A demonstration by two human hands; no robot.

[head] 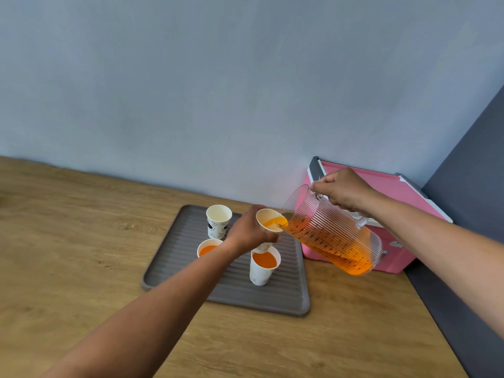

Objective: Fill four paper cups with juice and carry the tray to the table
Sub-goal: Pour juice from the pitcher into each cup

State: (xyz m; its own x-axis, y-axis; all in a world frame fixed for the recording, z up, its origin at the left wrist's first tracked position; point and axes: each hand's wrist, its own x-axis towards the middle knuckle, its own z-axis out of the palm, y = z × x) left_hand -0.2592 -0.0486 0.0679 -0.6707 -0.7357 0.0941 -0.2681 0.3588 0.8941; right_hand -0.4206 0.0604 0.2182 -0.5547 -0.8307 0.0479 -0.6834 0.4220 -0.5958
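Observation:
A grey ribbed tray (pixel 275 296) lies on the wooden counter. My left hand (pixel 249 230) grips a tilted paper cup (pixel 270 221) above the tray. My right hand (pixel 342 190) holds the handle of a clear ribbed pitcher (pixel 332 233), tipped to the left. Orange juice runs from its spout into the held cup. Two cups with orange juice stand on the tray, one at the left (pixel 208 248) and one near the middle (pixel 264 266). An empty patterned cup (pixel 218 223) stands at the tray's far side.
A pink cooler box (pixel 392 255) stands against the blue wall behind the pitcher. A dark grey wall (pixel 463 203) bounds the counter on the right. The wooden counter (pixel 68 241) stretches out to the left and in front of the tray.

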